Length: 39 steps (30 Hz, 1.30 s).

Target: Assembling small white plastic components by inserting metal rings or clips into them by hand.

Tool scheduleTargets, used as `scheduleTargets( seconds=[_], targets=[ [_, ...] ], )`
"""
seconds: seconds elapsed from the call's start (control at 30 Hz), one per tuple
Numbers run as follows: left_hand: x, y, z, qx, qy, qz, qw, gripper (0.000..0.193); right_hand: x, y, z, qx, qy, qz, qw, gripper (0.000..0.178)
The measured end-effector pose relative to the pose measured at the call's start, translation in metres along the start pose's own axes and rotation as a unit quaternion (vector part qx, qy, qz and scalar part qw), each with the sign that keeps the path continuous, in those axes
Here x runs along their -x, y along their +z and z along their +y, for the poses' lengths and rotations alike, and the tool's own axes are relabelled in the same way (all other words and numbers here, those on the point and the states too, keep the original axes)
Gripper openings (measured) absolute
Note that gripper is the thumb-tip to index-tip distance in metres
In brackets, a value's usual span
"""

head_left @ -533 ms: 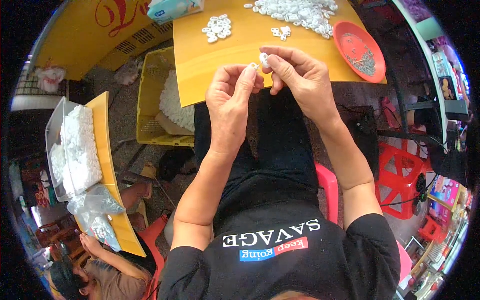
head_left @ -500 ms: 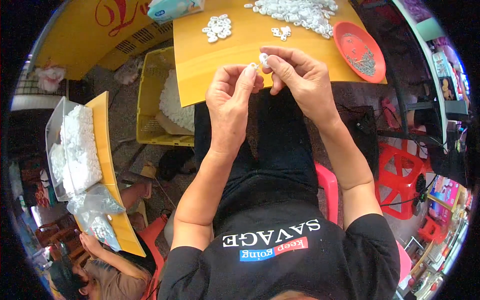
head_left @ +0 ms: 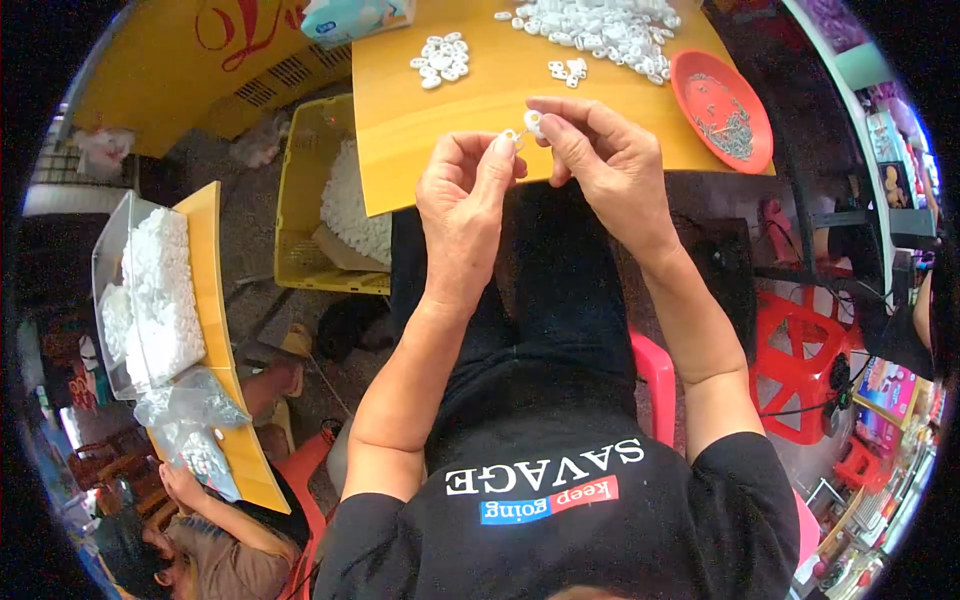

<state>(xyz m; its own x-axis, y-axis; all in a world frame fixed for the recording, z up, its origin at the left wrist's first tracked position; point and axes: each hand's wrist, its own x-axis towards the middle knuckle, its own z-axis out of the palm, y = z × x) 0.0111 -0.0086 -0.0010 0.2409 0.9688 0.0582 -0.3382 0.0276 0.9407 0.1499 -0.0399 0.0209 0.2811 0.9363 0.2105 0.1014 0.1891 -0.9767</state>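
Note:
Above the near edge of the yellow table (head_left: 400, 135), my left hand (head_left: 465, 200) pinches a small white plastic piece (head_left: 508, 138) between thumb and fingers. Close to its right, my right hand (head_left: 615, 165) grips a white oval plastic piece with a hole (head_left: 534, 123). The two pieces almost meet; a thin link seems to lie between them, too small to make out. Beyond my hands are a large heap of white oval pieces (head_left: 605, 30), a small cluster of similar pieces (head_left: 438, 60) and a few loose ones (head_left: 568, 72).
A red dish (head_left: 763, 145) of small metal parts (head_left: 730, 135) stands at the table's right. A yellow crate (head_left: 285, 240) of white pieces is to the left below. Farther left, another person's hand (head_left: 182, 485) is at a second table (head_left: 208, 270) with a clear bin (head_left: 112, 260).
Both hands stay close together over the table edge, with the pieces slightly shifted and the right one turned a little. The view has moved slightly.

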Motion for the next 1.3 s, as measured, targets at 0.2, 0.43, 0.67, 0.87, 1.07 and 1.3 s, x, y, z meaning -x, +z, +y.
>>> scheduleTargets(
  seconds=[0.2,0.43,0.67,0.87,1.07,1.3],
  targets=[
    [-0.007,0.004,0.003,0.0,-0.002,-0.005,1.0,0.015,-0.01,-0.005,-0.006,0.012,0.02,-0.021,1.0,0.025],
    [-0.02,0.005,0.0,-0.004,-0.018,-0.015,1.0,0.015,-0.017,-0.011,0.002,0.015,0.014,-0.026,0.999,0.025],
    [-0.028,0.006,-0.005,-0.015,-0.03,-0.02,0.999,0.015,-0.023,-0.014,0.011,0.033,-0.003,-0.025,0.999,0.024],
    [-0.033,0.005,-0.01,-0.006,-0.034,-0.013,0.999,0.016,-0.024,-0.014,0.019,0.015,0.006,-0.022,1.0,0.025],
    [-0.037,0.004,-0.011,-0.01,-0.041,-0.02,0.999,0.015,-0.026,-0.012,0.025,-0.019,0.035,-0.019,0.999,0.025],
    [-0.04,0.001,-0.015,-0.045,-0.035,-0.018,0.998,0.013,-0.028,-0.012,0.035,-0.042,0.027,-0.011,0.999,0.022]
  ],
)
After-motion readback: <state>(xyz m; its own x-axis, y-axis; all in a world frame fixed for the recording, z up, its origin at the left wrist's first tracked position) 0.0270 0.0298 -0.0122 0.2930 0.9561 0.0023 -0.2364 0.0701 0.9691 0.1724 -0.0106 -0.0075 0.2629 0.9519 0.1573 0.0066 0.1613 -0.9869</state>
